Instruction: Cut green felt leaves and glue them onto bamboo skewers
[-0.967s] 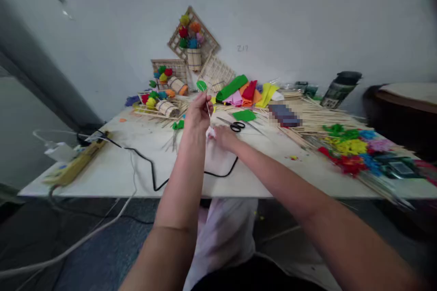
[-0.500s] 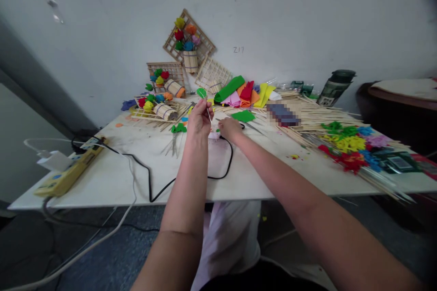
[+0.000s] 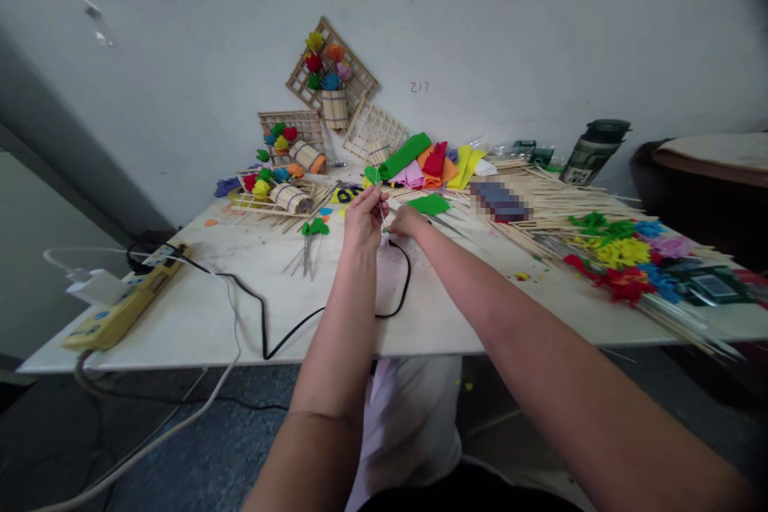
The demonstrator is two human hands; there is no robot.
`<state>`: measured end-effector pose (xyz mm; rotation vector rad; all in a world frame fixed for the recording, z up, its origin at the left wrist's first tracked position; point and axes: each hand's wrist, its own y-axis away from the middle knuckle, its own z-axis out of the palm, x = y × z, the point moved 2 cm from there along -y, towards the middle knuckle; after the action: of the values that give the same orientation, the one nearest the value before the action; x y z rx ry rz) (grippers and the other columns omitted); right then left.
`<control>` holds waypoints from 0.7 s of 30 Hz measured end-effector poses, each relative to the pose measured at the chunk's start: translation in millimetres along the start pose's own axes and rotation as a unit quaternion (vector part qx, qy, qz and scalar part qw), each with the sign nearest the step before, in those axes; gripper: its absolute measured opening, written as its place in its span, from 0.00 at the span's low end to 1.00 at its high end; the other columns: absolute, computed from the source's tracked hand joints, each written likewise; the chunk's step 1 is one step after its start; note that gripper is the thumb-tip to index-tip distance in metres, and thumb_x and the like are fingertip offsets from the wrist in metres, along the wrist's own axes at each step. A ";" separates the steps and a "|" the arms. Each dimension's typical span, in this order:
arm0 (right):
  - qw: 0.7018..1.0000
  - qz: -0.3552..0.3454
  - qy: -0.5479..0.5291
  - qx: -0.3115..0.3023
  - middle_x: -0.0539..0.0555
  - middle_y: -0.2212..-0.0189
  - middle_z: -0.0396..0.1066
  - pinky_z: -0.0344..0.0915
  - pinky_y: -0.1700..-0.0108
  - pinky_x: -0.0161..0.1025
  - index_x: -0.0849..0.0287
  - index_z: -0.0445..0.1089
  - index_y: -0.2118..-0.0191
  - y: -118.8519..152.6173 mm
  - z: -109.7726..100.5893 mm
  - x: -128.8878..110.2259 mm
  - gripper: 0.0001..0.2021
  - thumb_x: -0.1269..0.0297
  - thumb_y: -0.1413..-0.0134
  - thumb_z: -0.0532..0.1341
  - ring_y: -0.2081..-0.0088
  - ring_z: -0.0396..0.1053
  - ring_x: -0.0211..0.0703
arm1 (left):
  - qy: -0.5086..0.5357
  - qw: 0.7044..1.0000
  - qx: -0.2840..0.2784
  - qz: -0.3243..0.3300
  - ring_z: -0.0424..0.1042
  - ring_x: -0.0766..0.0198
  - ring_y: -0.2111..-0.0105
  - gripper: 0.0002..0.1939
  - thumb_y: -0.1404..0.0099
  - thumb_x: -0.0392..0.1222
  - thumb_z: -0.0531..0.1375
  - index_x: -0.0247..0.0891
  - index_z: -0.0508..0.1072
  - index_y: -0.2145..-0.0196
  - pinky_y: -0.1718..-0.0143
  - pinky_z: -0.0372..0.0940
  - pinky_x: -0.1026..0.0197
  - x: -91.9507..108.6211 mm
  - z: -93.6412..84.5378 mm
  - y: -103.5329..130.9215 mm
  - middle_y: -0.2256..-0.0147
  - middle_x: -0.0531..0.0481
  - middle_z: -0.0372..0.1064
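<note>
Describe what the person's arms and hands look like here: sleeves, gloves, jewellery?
Both arms are bare from the frame's lower edge to the fingers: no sleeves, no gloves. The left hand and right hand show no ring, watch or bracelet, though the fingers are small in this view. Pale trousers show between the forearms.

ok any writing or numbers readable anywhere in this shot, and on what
"Z17" or "217", handwritten on the wall; the first character is unclear.
Label on the dark bottle: printed, too small to read.
Markings on the yellow power strip: too small to read.
Pixelated patch on the table: unreadable.
</note>
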<state>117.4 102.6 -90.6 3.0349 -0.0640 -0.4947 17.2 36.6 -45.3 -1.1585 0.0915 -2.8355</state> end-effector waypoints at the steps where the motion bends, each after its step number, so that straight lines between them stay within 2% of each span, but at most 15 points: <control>1: 1.000 0.001 -0.009 -0.010 0.56 0.70 0.75 0.64 0.69 0.34 0.61 0.74 0.67 -1.5 0.9 1.3 0.10 0.62 0.57 0.63 0.68 0.72 0.42 | 0.002 1.000 0.000 -0.002 0.64 0.75 0.83 0.04 0.45 0.30 0.60 0.34 0.69 0.70 0.78 0.59 0.72 -0.4 0.1 0.4 0.81 0.55 0.67; 3: 1.000 0.003 -0.020 -0.014 0.55 0.72 0.75 0.63 0.70 0.33 0.61 0.74 0.68 -3.5 2.4 4.2 0.09 0.63 0.56 0.62 0.70 0.72 0.41 | 0.006 1.000 -0.001 -0.003 0.64 0.75 0.83 0.04 0.46 0.30 0.60 0.34 0.69 0.71 0.79 0.59 0.72 -0.7 0.0 0.8 0.81 0.55 0.67; 8: 0.999 0.004 -0.011 0.033 0.61 0.59 0.73 0.64 0.63 0.36 0.61 0.71 0.56 -1.1 -0.9 8.0 0.18 0.61 0.56 0.62 0.58 0.71 0.48 | 0.009 1.000 -0.006 0.006 0.64 0.75 0.83 0.05 0.47 0.31 0.61 0.34 0.69 0.71 0.80 0.58 0.72 -0.1 -2.9 -0.4 0.81 0.55 0.67; 14: 0.996 -0.041 0.065 0.034 0.63 0.54 0.71 0.63 0.55 0.43 0.61 0.70 0.54 5.4 -7.0 1.0 0.22 0.55 0.53 0.61 0.52 0.67 0.54 | 0.013 1.000 -0.003 0.005 0.64 0.75 0.83 0.04 0.45 0.30 0.59 0.34 0.68 0.70 0.80 0.58 0.72 -2.2 -3.1 -0.2 0.81 0.55 0.67; 18: 0.995 -0.043 0.084 0.011 0.63 0.53 0.70 0.63 0.56 0.44 0.61 0.69 0.52 4.8 -6.5 -3.1 0.21 0.59 0.53 0.61 0.51 0.67 0.55 | 0.005 1.000 0.007 0.000 0.64 0.75 0.84 0.05 0.46 0.30 0.59 0.34 0.68 0.69 0.79 0.58 0.72 -4.2 -2.0 1.6 0.81 0.55 0.67; 21: 0.997 -0.035 0.066 0.018 0.64 0.53 0.69 0.64 0.57 0.45 0.62 0.69 0.52 4.0 -7.1 -1.0 0.22 0.60 0.54 0.61 0.52 0.67 0.57 | -0.003 1.000 0.011 0.000 0.64 0.76 0.83 0.06 0.47 0.31 0.61 0.34 0.69 0.70 0.78 0.59 0.72 -4.3 -2.2 2.2 0.81 0.56 0.67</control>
<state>118.6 99.0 -83.3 3.1062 0.0415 -0.2984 18.9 34.9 -50.0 -1.1640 0.0597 -2.8253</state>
